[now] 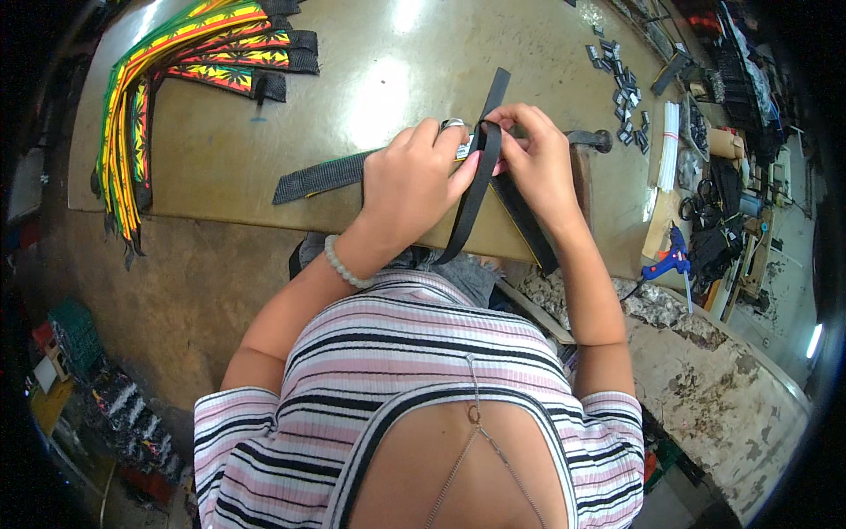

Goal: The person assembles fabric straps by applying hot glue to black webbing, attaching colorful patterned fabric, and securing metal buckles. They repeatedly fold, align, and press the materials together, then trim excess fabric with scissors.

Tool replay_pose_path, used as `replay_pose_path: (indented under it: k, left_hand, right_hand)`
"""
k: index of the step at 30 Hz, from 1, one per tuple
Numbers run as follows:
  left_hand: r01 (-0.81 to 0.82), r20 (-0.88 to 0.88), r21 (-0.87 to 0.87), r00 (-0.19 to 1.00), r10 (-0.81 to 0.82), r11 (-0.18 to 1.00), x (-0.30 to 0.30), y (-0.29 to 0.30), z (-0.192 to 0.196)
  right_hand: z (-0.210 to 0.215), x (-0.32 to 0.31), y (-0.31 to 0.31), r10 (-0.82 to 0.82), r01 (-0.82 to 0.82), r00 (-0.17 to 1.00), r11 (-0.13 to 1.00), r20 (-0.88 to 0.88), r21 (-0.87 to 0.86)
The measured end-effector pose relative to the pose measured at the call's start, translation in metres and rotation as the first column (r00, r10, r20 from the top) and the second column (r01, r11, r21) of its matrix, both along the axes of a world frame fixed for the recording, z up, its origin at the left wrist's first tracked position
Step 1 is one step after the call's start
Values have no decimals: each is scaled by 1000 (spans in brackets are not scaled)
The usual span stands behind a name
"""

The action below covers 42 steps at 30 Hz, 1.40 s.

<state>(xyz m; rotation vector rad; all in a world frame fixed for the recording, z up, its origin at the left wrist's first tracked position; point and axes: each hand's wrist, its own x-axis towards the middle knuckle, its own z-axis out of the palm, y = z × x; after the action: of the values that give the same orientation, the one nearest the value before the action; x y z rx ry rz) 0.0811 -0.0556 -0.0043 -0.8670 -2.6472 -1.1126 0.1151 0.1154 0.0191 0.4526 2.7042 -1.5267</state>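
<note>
Near the table's front edge, a narrow black strap (pixel 477 196) is folded into a loop, one tail pointing away and the loop hanging toward me. My left hand (pixel 414 181) pinches it from the left, thumb against the band. From the other side, the fingers of my right hand (pixel 536 159) grip the strap close to the fold. Under my hands runs a wider black webbing band (pixel 322 178) with a thin green and yellow edge; its other part slants down at the right. A small whitish piece between my fingers is mostly hidden.
A bundle of patterned red, yellow and green straps (pixel 132 97) drapes over the table's left side. Small metal buckles (pixel 624 93) lie scattered at the right. Beyond my right hand is a dark metal knob (pixel 603 140). White strips (pixel 670 145) and a blue glue gun (pixel 671 256) are farther right.
</note>
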Motion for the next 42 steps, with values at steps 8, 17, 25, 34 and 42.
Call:
replay_pose_path:
  k: [8, 17, 25, 34, 42]
  left_hand:
    - [58, -189, -169, 978, -90, 984, 8, 3, -4]
    - [126, -81, -268, 985, -153, 955, 0, 6, 6]
    - [53, 159, 229, 983, -91, 972, -13, -18, 11]
    - [76, 60, 28, 995, -77, 997, -2, -37, 3]
    - [97, 89, -39, 992, -94, 995, -3, -38, 7]
  right_hand:
    - [1, -42, 36, 111, -127, 981, 987, 162, 97]
    - [3, 76, 58, -257, 387, 921, 526, -293, 758]
    - [38, 98, -4, -510, 514, 857, 837, -71, 189]
    - [21, 93, -44, -364, 368, 930, 921, -55, 126]
    - [26, 74, -49, -196, 217, 976, 926, -98, 309]
